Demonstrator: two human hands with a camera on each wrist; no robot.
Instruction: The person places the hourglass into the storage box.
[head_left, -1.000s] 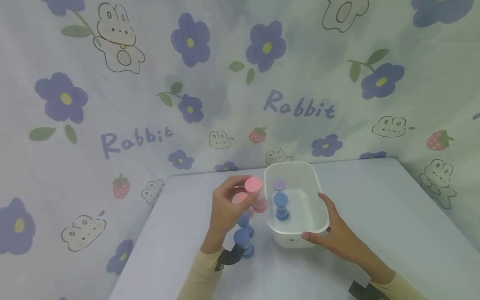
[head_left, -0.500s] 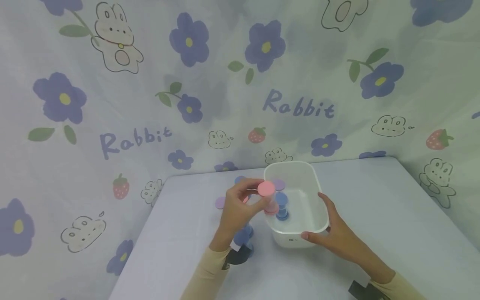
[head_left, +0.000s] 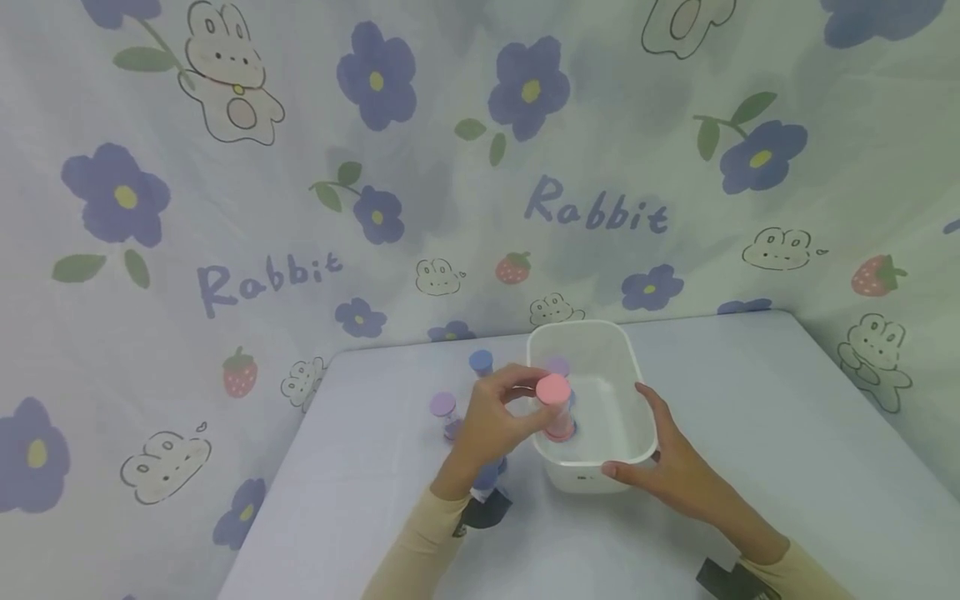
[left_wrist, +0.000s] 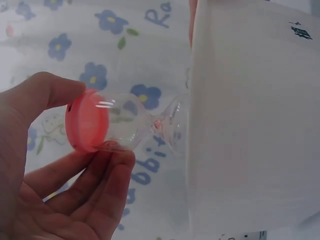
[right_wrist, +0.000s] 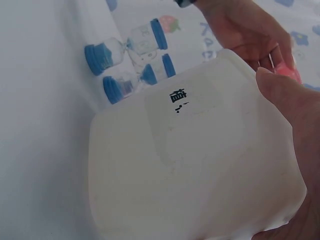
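My left hand [head_left: 491, 423] pinches a pink hourglass [head_left: 553, 390] by its top cap, upright over the left side of a white plastic bin [head_left: 592, 478]. In the left wrist view, thumb and fingertips grip the pink cap, and the lower end of the glass is hidden behind the bin's wall [left_wrist: 255, 120]. My right hand [head_left: 678, 471] holds the bin at its near right corner, thumb along the rim. Inside the bin stand a purple hourglass [head_left: 557, 366] and a blue one, mostly covered by the pink one.
Left of the bin stand a blue hourglass [head_left: 481, 361] and a purple hourglass [head_left: 443, 406]. Two more blue ones show in the right wrist view, a nearer hourglass [right_wrist: 102, 57] and another hourglass [right_wrist: 115, 89]. A patterned curtain [head_left: 450, 167] hangs behind the table.
My left hand has carried the pink hourglass rightward from beside the bin to over its inside. The hourglasses at the back left have come into sight. My right hand has stayed on the bin.
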